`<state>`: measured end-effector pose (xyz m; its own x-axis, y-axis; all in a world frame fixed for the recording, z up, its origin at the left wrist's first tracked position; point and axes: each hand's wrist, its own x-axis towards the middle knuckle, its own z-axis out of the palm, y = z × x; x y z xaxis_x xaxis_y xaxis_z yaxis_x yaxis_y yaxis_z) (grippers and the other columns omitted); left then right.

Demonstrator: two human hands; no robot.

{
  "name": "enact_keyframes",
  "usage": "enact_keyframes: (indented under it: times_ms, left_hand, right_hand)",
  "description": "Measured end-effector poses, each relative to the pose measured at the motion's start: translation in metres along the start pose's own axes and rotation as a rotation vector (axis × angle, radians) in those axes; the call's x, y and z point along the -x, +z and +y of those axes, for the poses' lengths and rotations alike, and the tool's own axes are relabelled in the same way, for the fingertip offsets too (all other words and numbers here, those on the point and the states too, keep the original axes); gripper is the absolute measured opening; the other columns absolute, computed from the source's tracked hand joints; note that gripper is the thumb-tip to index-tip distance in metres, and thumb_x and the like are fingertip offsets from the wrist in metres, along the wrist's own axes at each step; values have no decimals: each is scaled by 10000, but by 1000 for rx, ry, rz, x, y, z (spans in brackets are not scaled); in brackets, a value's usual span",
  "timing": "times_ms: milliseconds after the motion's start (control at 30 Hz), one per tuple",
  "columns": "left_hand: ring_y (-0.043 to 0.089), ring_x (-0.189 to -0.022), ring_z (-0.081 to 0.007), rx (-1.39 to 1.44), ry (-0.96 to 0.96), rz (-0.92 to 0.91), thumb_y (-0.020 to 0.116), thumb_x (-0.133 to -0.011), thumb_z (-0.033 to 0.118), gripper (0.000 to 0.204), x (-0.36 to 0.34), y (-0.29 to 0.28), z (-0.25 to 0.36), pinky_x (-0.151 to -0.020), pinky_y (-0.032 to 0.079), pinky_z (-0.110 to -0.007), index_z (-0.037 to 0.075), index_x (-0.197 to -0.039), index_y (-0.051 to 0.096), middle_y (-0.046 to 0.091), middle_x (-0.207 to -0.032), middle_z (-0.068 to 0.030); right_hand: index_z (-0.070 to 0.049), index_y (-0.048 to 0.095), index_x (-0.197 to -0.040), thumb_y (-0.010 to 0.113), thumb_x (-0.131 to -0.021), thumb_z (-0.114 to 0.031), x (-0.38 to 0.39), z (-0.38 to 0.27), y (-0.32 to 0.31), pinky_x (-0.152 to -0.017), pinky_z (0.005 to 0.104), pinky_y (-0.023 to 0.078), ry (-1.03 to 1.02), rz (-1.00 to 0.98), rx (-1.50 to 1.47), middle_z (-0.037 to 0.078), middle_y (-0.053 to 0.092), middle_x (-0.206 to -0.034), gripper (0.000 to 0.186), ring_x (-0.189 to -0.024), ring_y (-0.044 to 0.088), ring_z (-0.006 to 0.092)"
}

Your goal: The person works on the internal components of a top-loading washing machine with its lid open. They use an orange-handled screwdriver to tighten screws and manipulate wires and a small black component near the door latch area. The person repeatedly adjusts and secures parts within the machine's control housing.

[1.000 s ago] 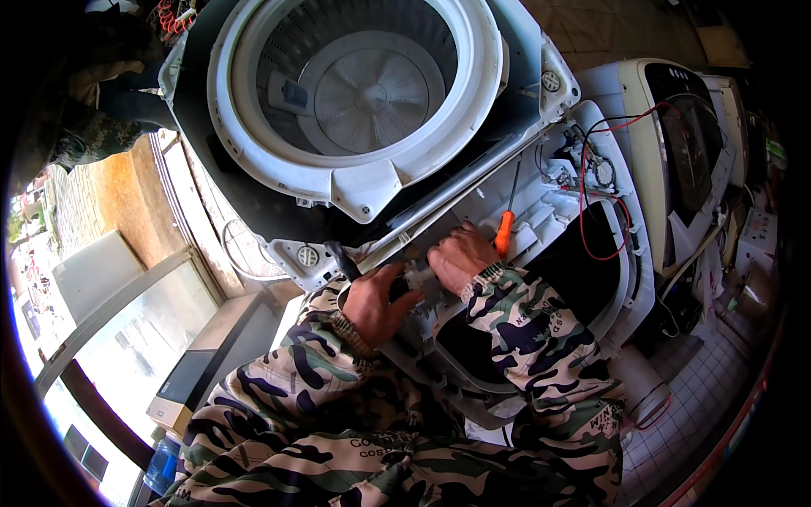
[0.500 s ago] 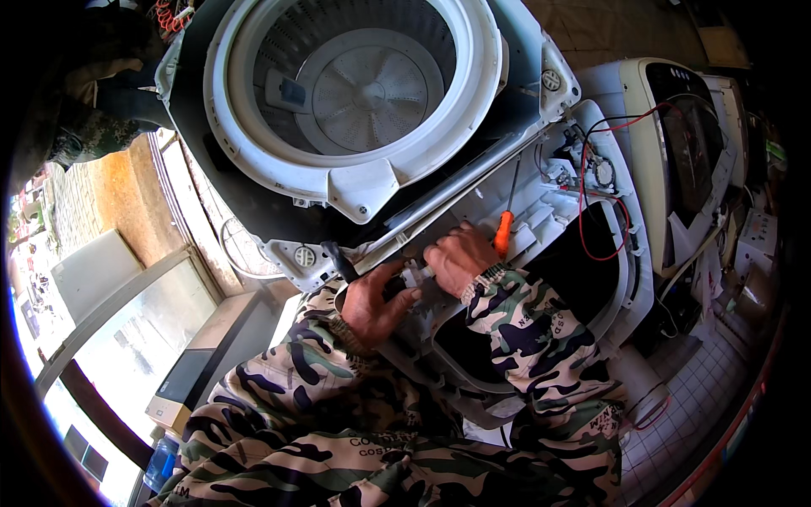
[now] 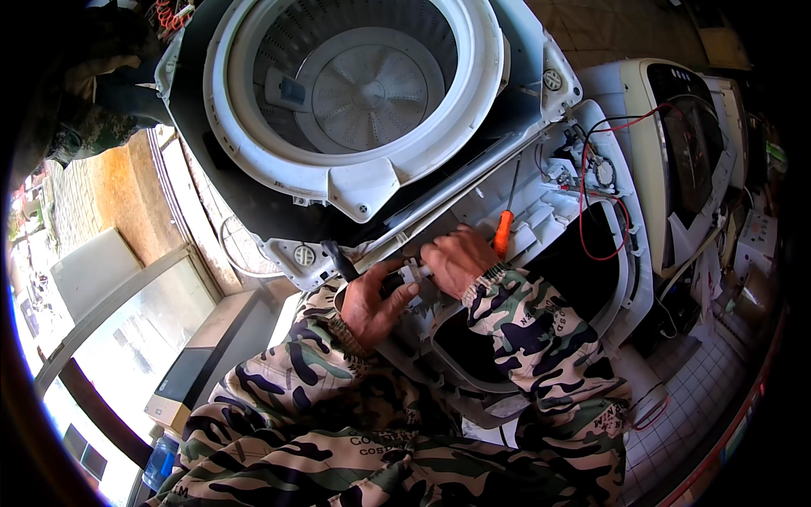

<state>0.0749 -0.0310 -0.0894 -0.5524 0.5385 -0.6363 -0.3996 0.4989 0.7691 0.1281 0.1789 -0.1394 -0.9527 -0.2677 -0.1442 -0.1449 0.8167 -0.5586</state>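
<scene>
— In the head view, what do we see in the grip of each hand?

— Near the middle of the frame, we see our left hand (image 3: 372, 308) with its thumb and forefinger pinching a small whitish fitting (image 3: 411, 273). Our right hand (image 3: 460, 260) is just beside it, back of the hand up and fingers bent down; its fingertips are hidden, so we cannot tell whether that grip is spread or pressed together.

— And where does the fitting sit?

— Between our two hands, above the near left part of a white washing-machine top cover (image 3: 534, 230), which runs from the centre toward the right of the frame. We have an orange-handled screwdriver (image 3: 503, 237) leaning there, just right of our right hand, its shaft pointing up the frame. Farther right, a red and black wire pair (image 3: 581, 198) loops over the cover.

— What do we have around that?

— At the top centre stands the open washing machine, its round tub ring (image 3: 296, 173) showing the pulsator (image 3: 372, 95) inside. A dark cylindrical piece (image 3: 340, 260) lies near our left hand. A beige machine (image 3: 688, 152) with a dark lid fills the upper right, and a blue bottle (image 3: 160, 460) stands at the lower left. Our sleeves (image 3: 541, 338) are camouflage-patterned.
</scene>
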Motion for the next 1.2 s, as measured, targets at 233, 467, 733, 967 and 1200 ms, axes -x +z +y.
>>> enact_keyframes:
  times_ms: [233,467,733,967,1200]
  left_hand:
    - [723,-904,-268,-4,-21,-16,739,-920,326,547,-2,-4,6,-813,554,-361,-78,-1259,594,731,-976,-221]
    - [714,-944,-244,-154,82,81,775,-893,208,520,-2,7,0,-834,554,-359,-90,-1269,574,717,-1040,-225]
    - [677,-989,-417,-379,253,97,796,-833,176,552,-2,10,8,-839,551,-437,-43,-1286,567,671,-1089,-245]
    - [667,-1015,-425,-372,254,69,803,-836,196,578,-3,7,9,-851,547,-441,-27,-1308,555,668,-1101,-243]
    - [713,-994,-327,-259,141,97,806,-859,234,596,0,6,5,-859,560,-391,-72,-1308,561,698,-1095,-247]
  right_hand:
    - [-92,608,-795,608,-830,-124,-10,-8,-14,-813,442,524,-10,-37,49,126,647,-784,48,-815,666,317]
    - [-96,608,-705,662,-794,-139,3,0,16,-811,442,527,11,33,19,111,619,-697,113,-731,655,320]
    - [-54,719,-921,682,-779,-152,-22,-12,-34,-850,446,553,205,-446,-56,199,714,-943,177,-953,685,400]
    - [-33,707,-796,689,-774,-117,-30,-16,-39,-935,464,517,319,-560,-91,175,715,-824,89,-954,686,403]
    - [-70,704,-744,702,-747,-116,-14,-2,-37,-1020,465,440,166,-350,-3,135,707,-829,46,-963,670,320]
